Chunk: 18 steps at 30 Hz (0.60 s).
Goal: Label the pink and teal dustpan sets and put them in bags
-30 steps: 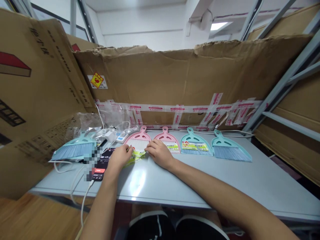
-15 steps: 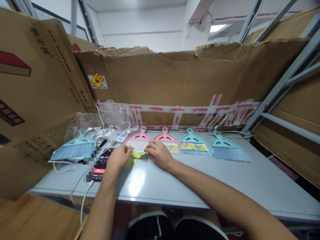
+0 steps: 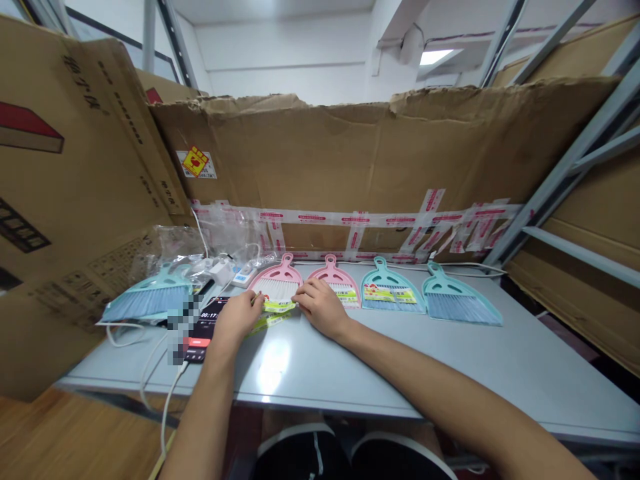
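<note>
A yellow-green paper label (image 3: 278, 307) stretches between my hands at the front edge of a pink dustpan (image 3: 284, 270) with a white-bristled brush. My left hand (image 3: 240, 315) pinches the label's left end, fingers closed. At its right end, my right hand (image 3: 323, 308) is closed in a pinch, partly covering a second pink dustpan (image 3: 331, 268) that carries a similar label. Below the held label, another yellow-green strip (image 3: 270, 321) shows on the table; I cannot tell whether the two are joined.
To the right lie a labelled teal dustpan (image 3: 381, 270) and a teal dustpan without a visible label (image 3: 440, 280). Another teal dustpan set (image 3: 150, 300) is at left, near a phone (image 3: 205, 327), white cables and a power strip (image 3: 243, 275). Cardboard (image 3: 320, 160) walls the table's back.
My right hand has shifted slightly right, and the label between my hands looks flatter and straighter. My left hand has hardly moved.
</note>
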Motion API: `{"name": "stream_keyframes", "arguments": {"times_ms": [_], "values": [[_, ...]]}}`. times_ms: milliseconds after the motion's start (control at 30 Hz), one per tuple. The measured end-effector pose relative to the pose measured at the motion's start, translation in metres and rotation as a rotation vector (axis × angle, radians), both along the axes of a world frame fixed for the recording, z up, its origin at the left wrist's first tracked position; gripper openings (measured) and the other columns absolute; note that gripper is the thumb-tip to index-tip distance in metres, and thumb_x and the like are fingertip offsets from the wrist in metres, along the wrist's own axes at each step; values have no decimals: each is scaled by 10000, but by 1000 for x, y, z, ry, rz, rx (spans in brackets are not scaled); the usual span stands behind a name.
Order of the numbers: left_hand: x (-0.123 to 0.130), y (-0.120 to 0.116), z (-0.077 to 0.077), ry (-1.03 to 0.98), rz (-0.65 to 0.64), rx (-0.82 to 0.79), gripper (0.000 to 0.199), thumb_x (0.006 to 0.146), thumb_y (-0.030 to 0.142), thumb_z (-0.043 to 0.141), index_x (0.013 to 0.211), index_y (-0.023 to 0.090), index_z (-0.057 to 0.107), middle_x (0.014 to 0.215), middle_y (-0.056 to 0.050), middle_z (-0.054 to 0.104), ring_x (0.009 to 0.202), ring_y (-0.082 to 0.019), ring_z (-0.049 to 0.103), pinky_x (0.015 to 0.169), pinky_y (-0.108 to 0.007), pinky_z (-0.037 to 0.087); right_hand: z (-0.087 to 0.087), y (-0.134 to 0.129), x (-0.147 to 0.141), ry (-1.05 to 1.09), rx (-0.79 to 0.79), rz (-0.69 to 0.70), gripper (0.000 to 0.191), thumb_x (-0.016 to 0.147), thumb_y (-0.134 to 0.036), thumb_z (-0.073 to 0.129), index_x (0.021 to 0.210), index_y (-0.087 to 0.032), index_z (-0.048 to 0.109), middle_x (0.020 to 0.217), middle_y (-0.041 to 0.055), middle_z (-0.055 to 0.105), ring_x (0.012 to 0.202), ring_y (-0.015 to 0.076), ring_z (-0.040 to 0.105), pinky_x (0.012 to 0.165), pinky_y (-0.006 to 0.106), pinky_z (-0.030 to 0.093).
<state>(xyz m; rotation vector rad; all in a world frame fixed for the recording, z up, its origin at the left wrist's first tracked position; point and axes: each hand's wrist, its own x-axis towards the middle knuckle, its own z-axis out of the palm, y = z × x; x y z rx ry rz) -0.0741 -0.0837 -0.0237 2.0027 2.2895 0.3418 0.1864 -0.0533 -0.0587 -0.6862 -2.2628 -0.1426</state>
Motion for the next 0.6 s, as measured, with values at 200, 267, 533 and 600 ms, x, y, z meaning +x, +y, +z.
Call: {"name": "stream_keyframes", "arguments": {"times_ms": [200,267,533,600], "values": [[3,0,1,0,17,-36,480,1091,541,444,979,216,779,1023,-175,835,974,-330,772,736,-346,437,0,0,-2,-77,13,-60,147,1046,-115,754,1114,-212,841,1133,78,828,1119,285,605,910,421,446],[4,1,2,-6,22,-43,488,1092,557,439,979,224,778,1029,-175,833,977,-334,772,736,-349,440,0,0,-3,-103,13,-86,126,1048,-133,759,1094,-213,845,1123,79,825,1126,291,597,915,422,442],[2,1,0,-146,1,33,345,1048,460,558,1233,245,754,991,-89,844,957,-302,778,787,-343,474,4,2,-7,-123,-46,-188,103,1070,-210,750,1074,-206,853,1115,94,817,1122,302,575,921,440,442],[1,1,0,-174,0,86,381,1043,417,577,1347,237,718,1037,-83,850,982,-292,779,812,-337,489,4,1,-7,-119,-62,-189,92,1059,-207,760,1074,-204,850,1118,98,812,1130,307,569,933,446,448]]}}
